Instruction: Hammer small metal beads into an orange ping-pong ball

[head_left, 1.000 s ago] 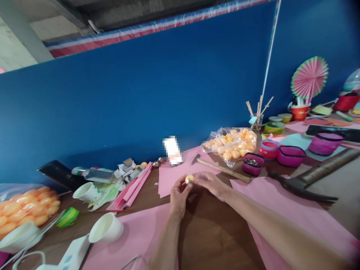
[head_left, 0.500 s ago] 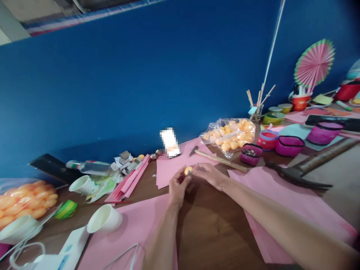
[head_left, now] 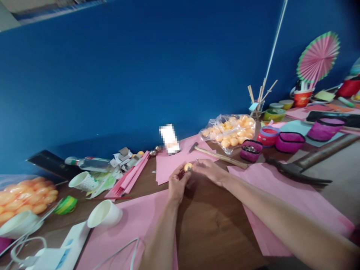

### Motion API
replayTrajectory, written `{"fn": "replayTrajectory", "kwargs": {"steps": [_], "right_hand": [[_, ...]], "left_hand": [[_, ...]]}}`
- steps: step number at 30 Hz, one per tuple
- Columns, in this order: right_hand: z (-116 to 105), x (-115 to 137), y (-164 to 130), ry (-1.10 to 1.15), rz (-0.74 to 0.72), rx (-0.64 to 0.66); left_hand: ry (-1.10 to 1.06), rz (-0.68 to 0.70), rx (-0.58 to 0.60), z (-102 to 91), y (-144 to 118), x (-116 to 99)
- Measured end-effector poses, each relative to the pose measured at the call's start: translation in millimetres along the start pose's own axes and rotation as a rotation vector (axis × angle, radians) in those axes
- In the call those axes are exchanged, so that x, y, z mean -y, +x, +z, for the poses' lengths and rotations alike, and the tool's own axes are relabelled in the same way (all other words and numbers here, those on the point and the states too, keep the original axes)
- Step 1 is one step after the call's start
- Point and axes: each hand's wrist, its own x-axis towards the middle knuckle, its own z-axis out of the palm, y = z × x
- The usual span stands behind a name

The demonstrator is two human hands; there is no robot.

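Note:
My left hand (head_left: pixel 176 183) pinches a small orange ball (head_left: pixel 188 166) between thumb and fingertips above the brown table (head_left: pixel 213 232). My right hand (head_left: pixel 209 171) meets it from the right, its fingertips at the ball with a tiny metal piece (head_left: pixel 197 160) showing there. Both hands hover near the edge of a pink paper sheet (head_left: pixel 174 165). A small hammer (head_left: pixel 218 156) with a wooden handle lies just behind my right hand.
A clear bag of orange balls (head_left: pixel 230 133) lies behind the hammer, another bag (head_left: pixel 22 197) at far left. Magenta cloth pots (head_left: pixel 289 142), a large claw hammer (head_left: pixel 306 165), white paper cups (head_left: pixel 104 218), pink paper sheets (head_left: pixel 281 202), a folded paper fan (head_left: pixel 317 56) and a blue wall surround the work spot.
The view has tilted down slightly, so everything sits higher in frame. My hands stay together on the ball with little movement between them.

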Motion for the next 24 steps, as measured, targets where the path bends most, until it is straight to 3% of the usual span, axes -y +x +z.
{"fn": "replayTrajectory", "kwargs": {"steps": [24], "right_hand": [[-2.2,2.9,-1.0,-0.055,-0.005,0.002]], "left_hand": [[0.003,0.023,0.041,0.0,0.0,0.9]]}}
